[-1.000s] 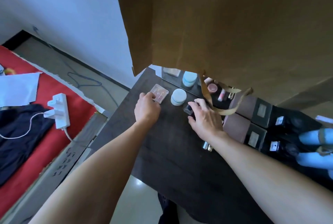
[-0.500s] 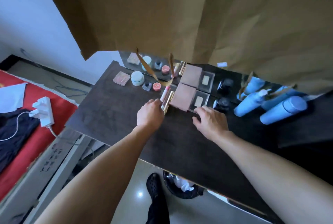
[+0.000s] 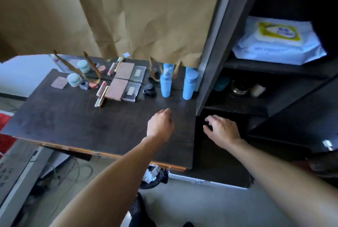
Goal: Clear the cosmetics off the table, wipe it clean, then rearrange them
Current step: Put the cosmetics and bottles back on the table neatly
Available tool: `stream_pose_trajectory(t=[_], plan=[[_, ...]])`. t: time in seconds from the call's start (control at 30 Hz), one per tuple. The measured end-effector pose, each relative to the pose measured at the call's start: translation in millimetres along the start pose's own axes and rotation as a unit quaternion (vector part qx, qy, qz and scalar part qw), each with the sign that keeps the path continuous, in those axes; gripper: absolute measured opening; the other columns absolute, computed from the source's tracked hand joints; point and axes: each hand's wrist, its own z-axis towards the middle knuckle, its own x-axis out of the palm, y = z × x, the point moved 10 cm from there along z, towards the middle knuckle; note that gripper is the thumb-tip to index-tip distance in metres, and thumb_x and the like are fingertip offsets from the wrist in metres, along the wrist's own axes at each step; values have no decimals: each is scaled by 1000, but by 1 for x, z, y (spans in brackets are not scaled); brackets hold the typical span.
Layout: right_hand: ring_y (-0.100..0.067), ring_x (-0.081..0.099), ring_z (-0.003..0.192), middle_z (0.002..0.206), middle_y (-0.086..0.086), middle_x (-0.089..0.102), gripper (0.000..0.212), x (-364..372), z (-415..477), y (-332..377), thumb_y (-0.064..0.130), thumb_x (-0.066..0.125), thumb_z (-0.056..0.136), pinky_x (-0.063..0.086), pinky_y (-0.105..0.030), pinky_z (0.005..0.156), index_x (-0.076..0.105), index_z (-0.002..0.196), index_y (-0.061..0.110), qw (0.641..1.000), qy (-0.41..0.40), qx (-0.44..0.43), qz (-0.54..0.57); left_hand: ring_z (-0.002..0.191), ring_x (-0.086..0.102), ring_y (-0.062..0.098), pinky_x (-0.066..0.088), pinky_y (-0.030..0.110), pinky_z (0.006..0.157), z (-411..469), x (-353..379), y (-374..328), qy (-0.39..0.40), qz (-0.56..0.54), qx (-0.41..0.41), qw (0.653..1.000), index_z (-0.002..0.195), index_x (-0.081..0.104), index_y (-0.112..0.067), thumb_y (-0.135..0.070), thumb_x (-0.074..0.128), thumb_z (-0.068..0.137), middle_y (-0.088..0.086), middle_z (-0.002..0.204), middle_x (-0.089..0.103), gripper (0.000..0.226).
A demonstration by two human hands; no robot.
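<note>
Along the far edge of the dark table (image 3: 76,122), from about ten o'clock round to one o'clock, the cosmetics stand in a neat row against a mirror strip: a pink compact (image 3: 59,82), a mint jar (image 3: 74,79), a small coral pot (image 3: 93,85), two lip tubes (image 3: 101,93), a rose palette (image 3: 116,89), a clear-lidded case (image 3: 131,91), a black bottle (image 3: 148,90) and two blue bottles (image 3: 165,84) (image 3: 188,86). Both hands are empty. The left hand (image 3: 160,125) hovers over the table at twelve o'clock with fingers loosely curled, gripping nothing. The right hand (image 3: 222,130) sits at two o'clock, beyond the table's right edge, fingers spread and relaxed over the dark lower shelf (image 3: 237,109).

Judging by the tidy line-up, the job looks close to done, or the person is turning to the pack of wet wipes (image 3: 278,44) up at one o'clock on the upper shelf; which of these, I cannot tell. If the wipes are the target, reach with the right hand, since it is nearer the shelving, and lift the soft pack from underneath so it does not sag. Keep the left forearm low and back from the blue bottles: they are tall, stand upright near the corner, and would likely topple at a nudge. If final straightening is intended, work from one end of the row to the other, moving one item at a time.
</note>
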Motion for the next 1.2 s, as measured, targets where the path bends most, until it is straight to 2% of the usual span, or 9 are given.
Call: stream_pose_trajectory(t=[0.17, 0.3, 0.43, 0.53, 0.6, 0.7, 0.93, 1.07, 1.2], plan=[[-22, 64, 93, 105, 3, 66, 29, -37, -25, -84, 37, 57, 88, 49, -32, 70, 61, 111, 20, 995, -52, 89, 0, 84, 59, 35, 41, 35, 64, -3, 31, -87, 40, -26, 79, 996, 92, 57, -9, -14, 50, 84, 9, 94, 62, 12], [-27, 61, 99, 111, -3, 62, 33, -68, -23, -133, 31, 62, 84, 48, -36, 71, 57, 114, 18, 982, -111, 153, 12, 92, 59, 31, 48, 39, 73, 10, 51, -150, 54, -47, 147, 987, 112, 59, -9, -14, 51, 88, 9, 108, 56, 25], [-32, 53, 110, 116, -10, 54, 45, -94, 0, -164, 27, 65, 81, 48, -41, 75, 52, 122, 17, 967, -158, 199, 17, 115, 45, 30, 45, 39, 90, 48, 73, -193, 70, 14, 183, 981, 126, 50, -10, -16, 53, 86, 12, 123, 45, 40], [-35, 50, 115, 126, -13, 49, 59, -99, 28, -182, 28, 67, 79, 48, -43, 80, 42, 132, 20, 965, -133, 226, 7, 124, 39, 32, 40, 41, 98, 87, 86, -210, 80, 73, 170, 979, 135, 38, -15, -20, 56, 84, 13, 135, 36, 55], [-39, 52, 110, 125, -17, 52, 56, -100, 46, -194, 28, 66, 80, 47, -43, 80, 44, 130, 15, 960, -120, 254, 11, 127, 39, 32, 39, 41, 100, 110, 99, -212, 114, 67, 137, 982, 141, 31, -17, -18, 57, 86, 13, 140, 34, 62], [-40, 56, 104, 114, -20, 60, 37, -92, 69, -210, 29, 61, 87, 46, -42, 81, 59, 115, 6, 953, -112, 277, 45, 128, 43, 32, 38, 38, 102, 132, 115, -211, 152, 18, 91, 984, 141, 36, -17, -16, 54, 88, 13, 141, 43, 56], [-35, 44, 126, 137, -19, 48, 58, -76, 84, -223, 23, 66, 86, 33, -38, 105, 44, 137, 5, 943, -156, 273, 108, 139, 30, 27, 21, 33, 114, 144, 133, -200, 164, 19, 88, 982, 144, 32, -12, -12, 43, 95, 14, 150, 34, 50], [-33, 51, 118, 127, -16, 54, 55, -68, 81, -227, 19, 68, 83, 41, -38, 99, 47, 132, 7, 931, -164, 294, 141, 127, 44, 34, 32, 33, 103, 146, 133, -197, 199, 5, 81, 977, 133, 46, 2, -9, 43, 97, 22, 137, 48, 38], [-38, 59, 100, 111, -18, 60, 23, -65, 70, -218, 18, 62, 87, 51, -41, 81, 60, 109, 13, 937, -127, 302, 122, 132, 39, 29, 29, 31, 107, 132, 126, -193, 193, -50, 74, 977, 146, 27, -14, -12, 51, 94, 13, 143, 42, 58]])
